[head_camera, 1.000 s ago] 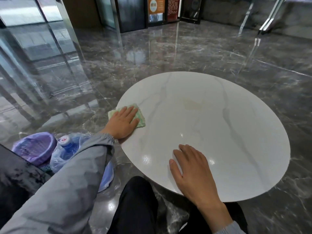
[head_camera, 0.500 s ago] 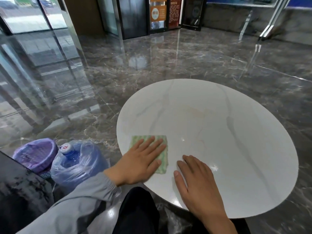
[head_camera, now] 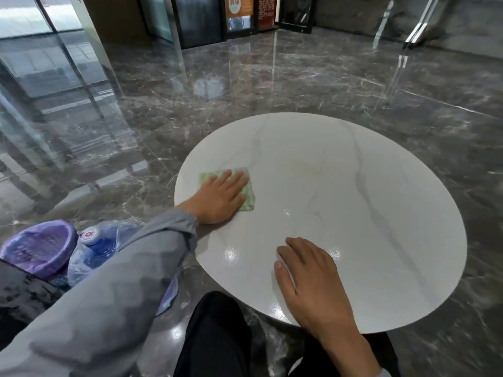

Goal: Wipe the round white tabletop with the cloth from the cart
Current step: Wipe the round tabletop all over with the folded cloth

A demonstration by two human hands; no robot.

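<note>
The round white tabletop (head_camera: 367, 219) with faint grey veins fills the centre and right of the head view. A pale green cloth (head_camera: 249, 198) lies flat near its left edge. My left hand (head_camera: 220, 198) presses on the cloth with straight fingers, covering most of it. My right hand (head_camera: 313, 281) rests flat on the near part of the tabletop, fingers spread, holding nothing. A faint yellowish stain (head_camera: 310, 167) shows on the far middle of the top.
A purple basket (head_camera: 38, 247) and a large plastic-wrapped water bottle (head_camera: 95, 247) stand on the floor at the lower left, beside a dark surface (head_camera: 19, 297). Glossy dark marble floor (head_camera: 272, 85) surrounds the table. Glass panels rise at left.
My left hand slid the cloth from the near edge beside my right hand back out to the left part of the tabletop. My right hand stayed resting on the near part.
</note>
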